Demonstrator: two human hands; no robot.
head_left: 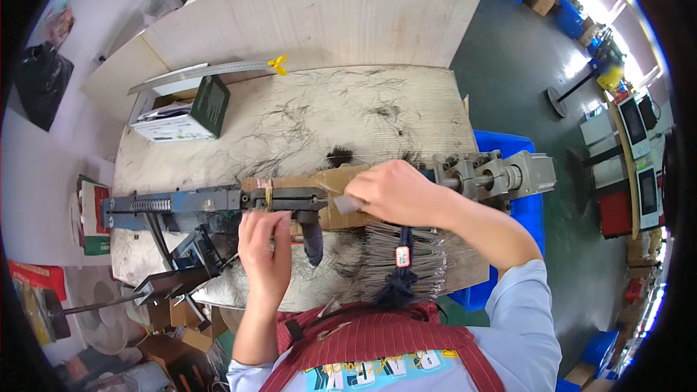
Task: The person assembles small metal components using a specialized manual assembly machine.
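Observation:
My right hand [388, 192] is closed over a cardboard-covered stretch of the bench, its fingertips pinching a small flat grey piece [347, 205]. Just below the dark jaw end [294, 199] of a long blue bench machine [196, 201], my left hand [265, 247] has its thumb and fingers drawn together. Whatever is between them, if anything, is too small to make out. A dark rounded handle-like part [313, 243] hangs beside that hand. Many thin metal wires [406, 254] lie side by side at the bench's near edge, below my right hand.
A motor unit with a shaft [501, 176] sits at the bench's right end, by a blue crate [537, 225]. Black bristles litter the wooden top [305, 116], with a tuft [339, 156] behind the cardboard [348, 219]. A box [178, 116] and steel ruler [218, 70] are far left.

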